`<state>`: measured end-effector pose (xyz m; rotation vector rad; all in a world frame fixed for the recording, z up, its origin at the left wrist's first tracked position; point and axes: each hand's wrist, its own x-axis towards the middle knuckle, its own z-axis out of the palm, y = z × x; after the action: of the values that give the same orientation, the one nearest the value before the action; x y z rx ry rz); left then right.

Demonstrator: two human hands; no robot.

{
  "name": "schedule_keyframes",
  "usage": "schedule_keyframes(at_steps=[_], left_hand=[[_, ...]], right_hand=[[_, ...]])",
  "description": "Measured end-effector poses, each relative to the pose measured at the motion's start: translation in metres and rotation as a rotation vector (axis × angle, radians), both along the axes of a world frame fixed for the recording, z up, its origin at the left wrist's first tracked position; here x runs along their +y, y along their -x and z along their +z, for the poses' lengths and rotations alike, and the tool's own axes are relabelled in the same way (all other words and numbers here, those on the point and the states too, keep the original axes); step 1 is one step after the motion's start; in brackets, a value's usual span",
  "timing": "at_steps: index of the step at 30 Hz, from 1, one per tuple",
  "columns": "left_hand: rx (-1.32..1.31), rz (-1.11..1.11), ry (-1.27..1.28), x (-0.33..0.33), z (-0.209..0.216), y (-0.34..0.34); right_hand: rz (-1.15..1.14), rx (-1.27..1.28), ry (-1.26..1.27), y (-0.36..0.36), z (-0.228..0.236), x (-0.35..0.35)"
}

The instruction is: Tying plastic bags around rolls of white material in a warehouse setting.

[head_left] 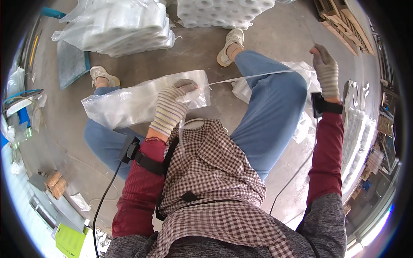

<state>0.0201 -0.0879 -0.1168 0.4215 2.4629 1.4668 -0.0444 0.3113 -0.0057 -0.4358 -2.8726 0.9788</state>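
Note:
Across my lap lies a long clear plastic bag (129,99) with whitish contents that I cannot make out clearly. My left hand (178,95), in a striped glove with bare fingertips, is closed on the bunched plastic at its right end. From there a thin plastic strip (249,77) runs taut over my right knee toward my right hand (325,71). That hand, gloved the same way, is raised at the far right with its fingers closed, apparently on the strip's other end. More crumpled clear plastic (243,91) lies under and behind my right leg.
Ahead stand a stack of wrapped white rolls (124,32) and a second stack (223,13). A blue-edged panel (72,64) lies at the left. Wooden pallets (344,23) are at the far right, with long bagged rolls (357,137) on the floor nearer me.

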Motion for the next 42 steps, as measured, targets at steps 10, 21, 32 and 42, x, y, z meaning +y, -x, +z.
schedule_keyframes(at_steps=[10, 21, 32, 42], left_hand=[[0.213, -0.157, 0.16, 0.002, -0.008, 0.013], [-0.039, -0.128, -0.059, -0.004, 0.008, 0.003], [0.306, -0.248, 0.544, -0.001, 0.005, 0.0], [0.291, -0.115, 0.451, 0.007, 0.012, -0.002]], right_hand=[[1.224, -0.109, -0.003, -0.098, -0.058, -0.228], [-0.15, -0.611, 1.104, -0.087, -0.083, -0.186], [0.921, -0.354, -0.063, 0.011, -0.055, -0.26], [0.469, -0.029, 0.505, -0.088, -0.09, -0.218]])
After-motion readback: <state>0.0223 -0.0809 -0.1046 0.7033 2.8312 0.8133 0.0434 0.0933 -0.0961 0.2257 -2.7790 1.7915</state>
